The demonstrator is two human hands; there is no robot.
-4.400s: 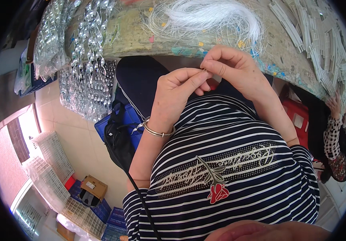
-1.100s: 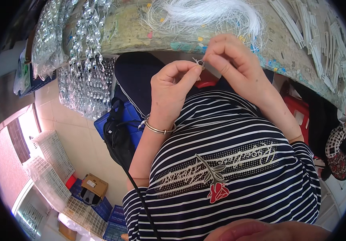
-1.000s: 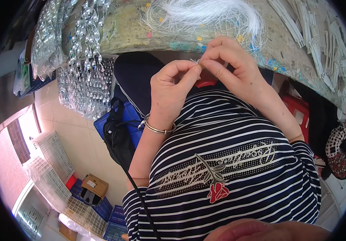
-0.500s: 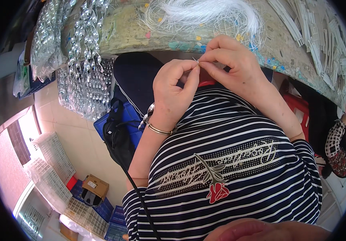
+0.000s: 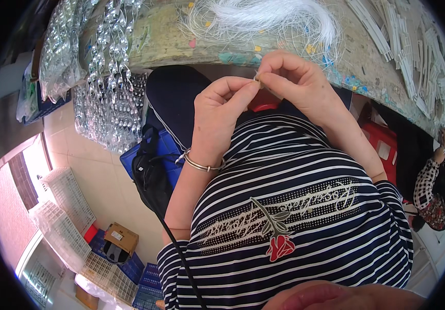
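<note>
In front of my striped shirt, just short of the table edge, my left hand [image 5: 217,111] and my right hand [image 5: 302,88] meet at their fingertips. Each is closed in a pinch of thumb and index finger. Between the tips shows a tiny end of what looks like white thread [image 5: 256,77]; most of it is hidden by the fingers. A metal bangle circles my left wrist. Beyond my hands, a loose bundle of fine white thread [image 5: 279,20] lies on the worn, paint-flecked table [image 5: 181,51].
Twisted silver strips [image 5: 114,46] and plastic-wrapped ones hang over the table's left side. Thin white sticks [image 5: 403,57] lie at the right. A blue crate [image 5: 168,155] with a black bag stands at my left; white crates [image 5: 67,196] are farther off. A person in checked sleeves [image 5: 425,181] is at right.
My fingertips have shifted slightly right, still pinched together. My left thumb has straightened. The thin white ends that stuck up from the fingertips show less now.
</note>
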